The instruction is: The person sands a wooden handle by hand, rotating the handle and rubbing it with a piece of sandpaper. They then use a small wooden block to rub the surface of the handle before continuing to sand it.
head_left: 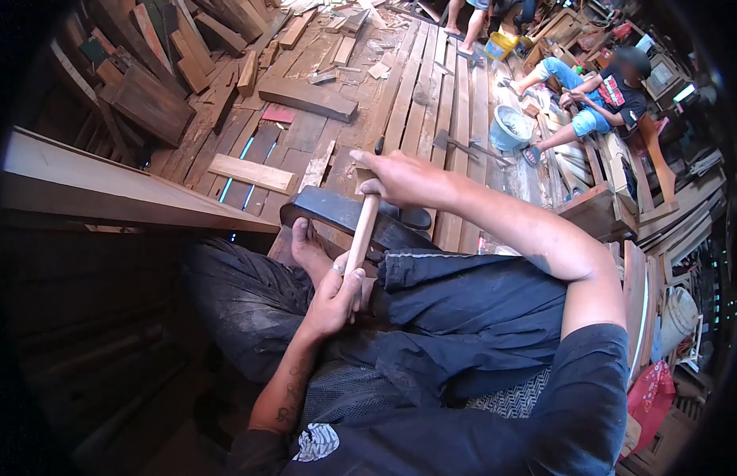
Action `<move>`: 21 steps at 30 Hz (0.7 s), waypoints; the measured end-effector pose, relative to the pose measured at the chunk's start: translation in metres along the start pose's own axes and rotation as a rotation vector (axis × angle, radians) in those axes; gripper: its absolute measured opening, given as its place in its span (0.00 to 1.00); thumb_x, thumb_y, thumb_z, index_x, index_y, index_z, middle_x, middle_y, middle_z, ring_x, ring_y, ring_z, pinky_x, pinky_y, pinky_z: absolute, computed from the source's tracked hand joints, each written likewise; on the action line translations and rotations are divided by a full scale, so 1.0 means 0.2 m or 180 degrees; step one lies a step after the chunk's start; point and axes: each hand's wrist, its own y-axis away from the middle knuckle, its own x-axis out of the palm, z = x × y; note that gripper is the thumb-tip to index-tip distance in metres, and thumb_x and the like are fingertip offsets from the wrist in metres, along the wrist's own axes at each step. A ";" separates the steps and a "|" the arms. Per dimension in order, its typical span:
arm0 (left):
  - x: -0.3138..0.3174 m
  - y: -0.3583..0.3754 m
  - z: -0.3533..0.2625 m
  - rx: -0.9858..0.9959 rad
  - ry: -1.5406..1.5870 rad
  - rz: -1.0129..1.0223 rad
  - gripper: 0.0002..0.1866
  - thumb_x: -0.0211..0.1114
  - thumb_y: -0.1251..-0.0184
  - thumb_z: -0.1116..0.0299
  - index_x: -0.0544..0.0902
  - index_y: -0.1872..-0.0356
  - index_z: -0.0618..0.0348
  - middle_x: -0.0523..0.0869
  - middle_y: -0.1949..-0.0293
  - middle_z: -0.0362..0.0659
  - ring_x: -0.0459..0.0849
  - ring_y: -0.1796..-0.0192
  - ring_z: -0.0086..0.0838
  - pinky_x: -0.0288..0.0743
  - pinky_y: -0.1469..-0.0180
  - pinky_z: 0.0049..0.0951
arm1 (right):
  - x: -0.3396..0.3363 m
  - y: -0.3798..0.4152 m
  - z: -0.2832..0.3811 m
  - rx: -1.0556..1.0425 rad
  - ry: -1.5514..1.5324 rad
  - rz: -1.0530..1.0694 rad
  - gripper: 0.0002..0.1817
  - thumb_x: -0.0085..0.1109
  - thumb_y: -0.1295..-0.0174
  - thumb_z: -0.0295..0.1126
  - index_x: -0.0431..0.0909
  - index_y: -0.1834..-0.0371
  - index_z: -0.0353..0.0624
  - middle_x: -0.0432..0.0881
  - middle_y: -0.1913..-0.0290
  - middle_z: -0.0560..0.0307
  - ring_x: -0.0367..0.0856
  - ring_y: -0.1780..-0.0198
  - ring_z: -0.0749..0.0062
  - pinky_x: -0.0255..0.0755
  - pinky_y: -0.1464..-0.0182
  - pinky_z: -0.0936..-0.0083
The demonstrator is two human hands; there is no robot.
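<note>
My left hand (335, 301) is wrapped around the lower part of a pale wooden stick (362, 234), held tilted above my lap. At the stick's upper end my right hand (400, 179) is closed, its thumb pressing a small brown piece (360, 181) that looks like folded sandpaper against the wood. Part of that piece is hidden by the fingers. Just behind the stick lies a dark, smooth wooden block (325, 210), with my bare foot (306, 247) beside it.
A long board (130, 178) runs in from the left. Planks, a thick beam (309, 98) and wood scraps lie on the slatted floor. A hatchet (463, 145) lies ahead. At the right a person (614, 95) sits near a pale bucket (511, 127); a yellow bucket (501, 46) stands behind.
</note>
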 end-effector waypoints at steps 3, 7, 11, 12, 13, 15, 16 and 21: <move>0.02 0.00 0.00 0.0069 -0.0103 -0.0090 0.25 0.53 0.13 0.61 0.67 0.25 0.64 0.79 0.69 0.36 0.73 0.78 0.16 0.68 0.78 0.19 | 0.09 0.03 0.02 -0.0519 -0.0194 0.0191 0.32 0.64 0.27 0.42 0.69 0.25 0.41 0.88 0.61 0.36 0.90 0.59 0.41 0.82 0.57 0.50; 0.02 0.01 0.01 -0.0034 -0.0080 -0.0072 0.24 0.53 0.13 0.61 0.67 0.25 0.62 0.80 0.68 0.37 0.73 0.78 0.16 0.69 0.78 0.19 | 0.10 0.13 0.25 -0.0908 0.0120 0.1158 0.32 0.66 0.30 0.39 0.70 0.25 0.42 0.88 0.62 0.36 0.90 0.57 0.40 0.81 0.58 0.49; 0.02 0.01 0.01 -0.0039 -0.0070 -0.0135 0.24 0.53 0.13 0.60 0.68 0.26 0.61 0.79 0.70 0.35 0.73 0.79 0.16 0.68 0.79 0.19 | 0.12 0.09 0.20 -0.0862 0.0208 0.0791 0.31 0.66 0.29 0.39 0.70 0.25 0.46 0.88 0.64 0.38 0.90 0.58 0.41 0.81 0.59 0.48; 0.01 0.01 0.00 -0.0064 -0.0078 -0.0109 0.24 0.53 0.14 0.61 0.68 0.26 0.62 0.78 0.70 0.35 0.73 0.79 0.16 0.68 0.79 0.19 | 0.13 0.04 0.12 -0.0874 -0.0144 0.0664 0.29 0.65 0.28 0.40 0.71 0.27 0.45 0.88 0.66 0.38 0.90 0.60 0.41 0.81 0.59 0.48; 0.01 0.01 -0.01 -0.0086 -0.0077 -0.0085 0.24 0.54 0.14 0.61 0.68 0.26 0.63 0.78 0.71 0.34 0.73 0.80 0.16 0.68 0.79 0.19 | 0.08 0.02 0.08 -0.0709 -0.0147 0.0473 0.28 0.64 0.27 0.41 0.71 0.27 0.45 0.88 0.67 0.38 0.90 0.61 0.41 0.81 0.59 0.48; 0.02 0.00 -0.01 -0.0013 0.0032 -0.0046 0.24 0.55 0.15 0.62 0.67 0.26 0.64 0.77 0.72 0.34 0.72 0.80 0.16 0.68 0.79 0.19 | 0.02 0.03 0.02 -0.0418 -0.0101 0.0130 0.26 0.62 0.26 0.41 0.72 0.28 0.45 0.87 0.68 0.37 0.89 0.62 0.39 0.81 0.59 0.48; 0.01 0.00 -0.01 0.0033 0.0077 -0.0030 0.24 0.56 0.15 0.63 0.67 0.27 0.65 0.77 0.73 0.33 0.72 0.80 0.16 0.68 0.79 0.19 | 0.00 0.05 -0.01 -0.0297 -0.0052 -0.0033 0.26 0.62 0.26 0.41 0.72 0.29 0.45 0.87 0.68 0.37 0.89 0.63 0.38 0.81 0.59 0.47; 0.01 -0.01 0.00 0.0046 0.0202 -0.0037 0.26 0.59 0.17 0.66 0.66 0.27 0.67 0.78 0.73 0.33 0.74 0.80 0.16 0.68 0.79 0.18 | -0.01 0.07 0.01 -0.0330 0.0147 -0.0226 0.31 0.62 0.27 0.42 0.66 0.24 0.47 0.87 0.69 0.36 0.88 0.63 0.35 0.81 0.59 0.45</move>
